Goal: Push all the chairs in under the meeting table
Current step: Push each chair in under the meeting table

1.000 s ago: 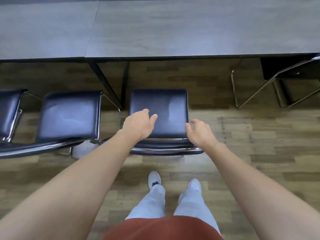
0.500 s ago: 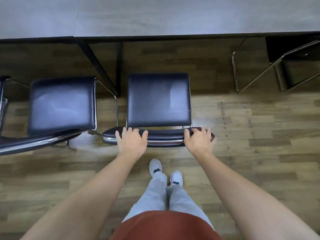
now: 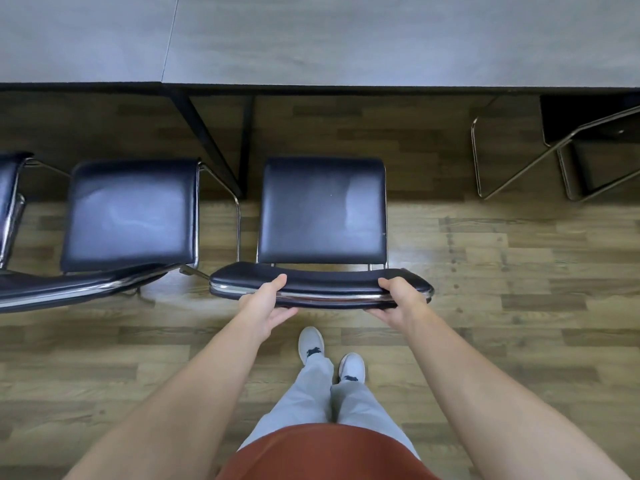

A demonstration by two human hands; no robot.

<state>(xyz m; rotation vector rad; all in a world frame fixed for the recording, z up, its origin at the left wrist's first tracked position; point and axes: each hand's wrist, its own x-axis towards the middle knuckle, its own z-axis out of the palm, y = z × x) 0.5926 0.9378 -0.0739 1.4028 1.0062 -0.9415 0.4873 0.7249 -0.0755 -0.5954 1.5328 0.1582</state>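
A black padded chair [image 3: 323, 209] with a chrome frame stands in front of me, its seat out from under the grey meeting table [image 3: 346, 39]. My left hand [image 3: 266, 303] grips the left part of its backrest top, thumb over the pad and fingers underneath. My right hand [image 3: 401, 299] grips the right part the same way. A second black chair [image 3: 130, 213] stands to the left, also out from the table. A sliver of a third chair [image 3: 8, 188] shows at the far left edge.
A black table leg [image 3: 207, 140] slants down between the two chairs. At the right, a chrome-framed chair [image 3: 568, 143] sits partly under the table. Wood floor lies all around, and my feet [image 3: 330, 355] stand just behind the chair.
My hands moved from above the seat back to the backrest top and now curl around it, thumbs on top. The view shifted so the table edge sits lower.
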